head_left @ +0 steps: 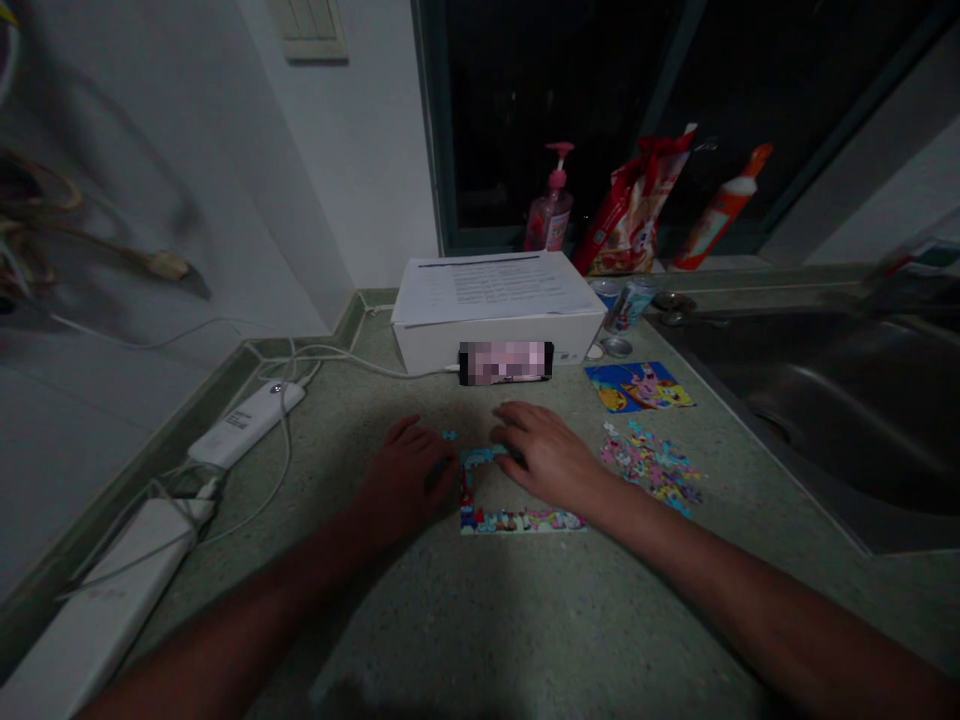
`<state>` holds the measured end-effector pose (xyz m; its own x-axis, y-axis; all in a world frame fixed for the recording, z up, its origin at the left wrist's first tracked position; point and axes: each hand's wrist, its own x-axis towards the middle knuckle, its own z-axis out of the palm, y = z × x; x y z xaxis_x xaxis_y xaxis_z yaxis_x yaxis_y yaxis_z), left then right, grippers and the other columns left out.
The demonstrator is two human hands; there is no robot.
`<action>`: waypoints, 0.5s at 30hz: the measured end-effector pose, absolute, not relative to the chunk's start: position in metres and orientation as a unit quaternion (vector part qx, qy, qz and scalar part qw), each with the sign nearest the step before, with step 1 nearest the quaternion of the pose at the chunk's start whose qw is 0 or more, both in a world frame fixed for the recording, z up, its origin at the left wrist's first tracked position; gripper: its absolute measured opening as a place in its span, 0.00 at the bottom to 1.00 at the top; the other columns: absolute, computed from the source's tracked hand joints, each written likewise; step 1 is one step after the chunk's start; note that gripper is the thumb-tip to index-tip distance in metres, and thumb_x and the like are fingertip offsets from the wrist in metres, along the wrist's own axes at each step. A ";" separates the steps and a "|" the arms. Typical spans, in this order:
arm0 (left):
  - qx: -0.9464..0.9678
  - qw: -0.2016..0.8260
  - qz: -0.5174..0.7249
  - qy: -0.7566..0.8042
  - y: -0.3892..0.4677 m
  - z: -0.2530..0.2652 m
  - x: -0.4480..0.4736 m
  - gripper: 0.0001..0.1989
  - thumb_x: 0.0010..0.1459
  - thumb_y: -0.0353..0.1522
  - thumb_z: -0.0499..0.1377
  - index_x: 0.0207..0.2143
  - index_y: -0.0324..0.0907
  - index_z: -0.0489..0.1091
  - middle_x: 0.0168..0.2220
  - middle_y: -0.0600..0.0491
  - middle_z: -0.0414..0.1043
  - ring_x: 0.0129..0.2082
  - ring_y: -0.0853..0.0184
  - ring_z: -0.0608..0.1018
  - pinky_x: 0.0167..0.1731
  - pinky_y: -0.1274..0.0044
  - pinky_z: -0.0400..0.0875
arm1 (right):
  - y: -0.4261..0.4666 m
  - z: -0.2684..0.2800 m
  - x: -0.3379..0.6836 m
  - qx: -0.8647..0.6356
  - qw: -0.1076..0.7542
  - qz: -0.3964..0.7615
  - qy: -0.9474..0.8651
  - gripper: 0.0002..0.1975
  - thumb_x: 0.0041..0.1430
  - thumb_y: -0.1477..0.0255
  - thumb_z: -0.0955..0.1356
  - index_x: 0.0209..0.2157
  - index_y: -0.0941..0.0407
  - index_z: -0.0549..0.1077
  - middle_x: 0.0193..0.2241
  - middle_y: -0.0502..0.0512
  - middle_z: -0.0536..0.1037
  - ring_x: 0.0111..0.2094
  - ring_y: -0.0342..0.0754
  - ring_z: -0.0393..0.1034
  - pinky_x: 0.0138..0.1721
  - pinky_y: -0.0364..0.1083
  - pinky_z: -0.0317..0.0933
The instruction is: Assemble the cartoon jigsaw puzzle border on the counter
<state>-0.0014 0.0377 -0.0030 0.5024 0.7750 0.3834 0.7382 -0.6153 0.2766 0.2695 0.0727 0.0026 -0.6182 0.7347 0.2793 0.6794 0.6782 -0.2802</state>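
A partly joined jigsaw puzzle border (525, 521) lies flat on the green speckled counter (510, 610), just below the middle of the frame. Its bottom and left edges show, along with part of the top; the right hand and forearm cover its right side.

The left hand (411, 465) is beside the border's upper left corner, fingers loosely bent; in the dim light I cannot tell whether its fingertips pinch a piece. The right hand (551, 455) is over the top edge, half open, thumb apart from the fingers, with nothing visible between them. A loose pale-blue piece (450, 435) lies just above the corner, near the left fingertips.

Right of centre are a heap of loose puzzle pieces (656, 462) and, above it, a cartoon picture card (640, 387). A phone (506, 363) leans against the white box (495, 345) at upper centre.

The pieces look like thin card: very light, fairly stiff, easily bent at the tabs. A single piece is probably best pinched by opposite edges. The border, a narrow strip held only by interlocking tabs, would likely come apart if lifted from one end; flat fingertips along its sides should suit sliding it.
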 end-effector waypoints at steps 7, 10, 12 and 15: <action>0.865 0.036 0.245 0.437 0.038 -0.004 0.000 0.08 0.73 0.32 0.57 0.42 0.46 0.77 0.39 0.53 0.84 0.43 0.59 0.82 0.68 0.52 0.66 | 0.077 0.001 0.271 -0.400 0.187 0.069 -0.895 0.09 0.68 0.75 0.73 0.48 0.57 0.83 0.59 0.67 0.80 0.62 0.64 0.75 0.65 0.63 0.68; 0.864 0.037 0.243 0.439 0.038 -0.004 0.000 0.08 0.73 0.31 0.57 0.41 0.47 0.77 0.38 0.54 0.84 0.43 0.59 0.82 0.68 0.53 0.66 | 0.083 -0.001 0.274 -0.405 0.188 0.056 -0.893 0.09 0.69 0.75 0.72 0.48 0.56 0.83 0.59 0.67 0.81 0.62 0.64 0.74 0.64 0.64 0.68; 0.864 0.038 0.242 0.440 0.038 -0.003 0.000 0.08 0.73 0.31 0.57 0.41 0.47 0.76 0.39 0.54 0.84 0.43 0.60 0.83 0.68 0.53 0.66 | 0.087 -0.003 0.276 -0.414 0.189 0.051 -0.889 0.09 0.69 0.75 0.72 0.48 0.56 0.83 0.59 0.67 0.81 0.61 0.64 0.75 0.64 0.64 0.69; 0.865 0.038 0.245 0.436 0.038 -0.003 0.000 0.08 0.73 0.32 0.57 0.42 0.46 0.77 0.39 0.53 0.84 0.43 0.59 0.83 0.68 0.53 0.66 | 0.092 -0.001 0.280 -0.424 0.187 0.050 -0.885 0.09 0.69 0.74 0.72 0.48 0.57 0.83 0.60 0.68 0.81 0.61 0.64 0.75 0.63 0.64 0.69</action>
